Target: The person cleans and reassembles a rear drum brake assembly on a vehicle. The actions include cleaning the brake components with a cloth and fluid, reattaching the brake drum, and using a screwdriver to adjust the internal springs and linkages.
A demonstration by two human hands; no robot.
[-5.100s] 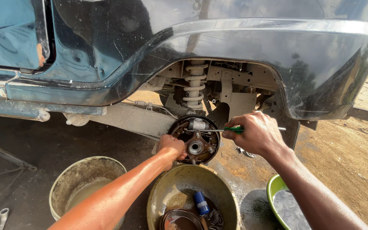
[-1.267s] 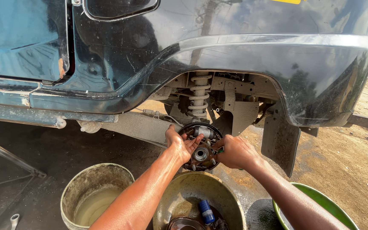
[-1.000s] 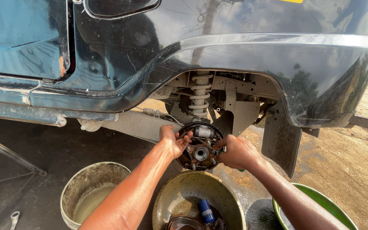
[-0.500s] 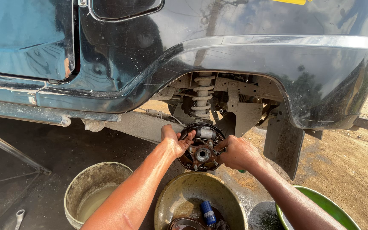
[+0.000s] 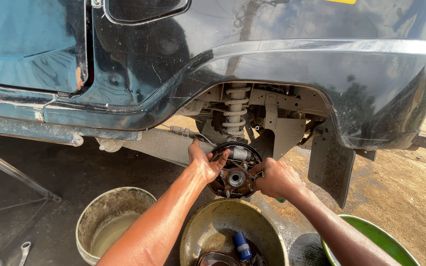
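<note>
A round brake assembly (image 5: pixel 236 178) with a bare hub sits in the rear wheel arch of a dark car (image 5: pixel 252 59); no wheel is fitted. My left hand (image 5: pixel 204 162) curls over the assembly's upper left rim. On the assembly's right side, my right hand (image 5: pixel 274 178) is closed, fingers against the parts beside the hub. A green tool handle (image 5: pixel 280 200) pokes out under that hand; the tool's tip is hidden.
Below the hub stands a dirty yellow basin (image 5: pixel 208 221) holding a blue cylinder (image 5: pixel 241 245) and a round metal part. A grimy bucket (image 5: pixel 119 196) with liquid is to its left, a green basin (image 5: pixel 371 234) to its right. A spanner (image 5: pixel 23 250) and metal stand legs (image 5: pixel 11 172) lie at left.
Five seconds ago my right hand held a green-handled screwdriver out at the assembly's upper right. It has since dropped in against the hub's right side. My left hand stays on the left rim.
</note>
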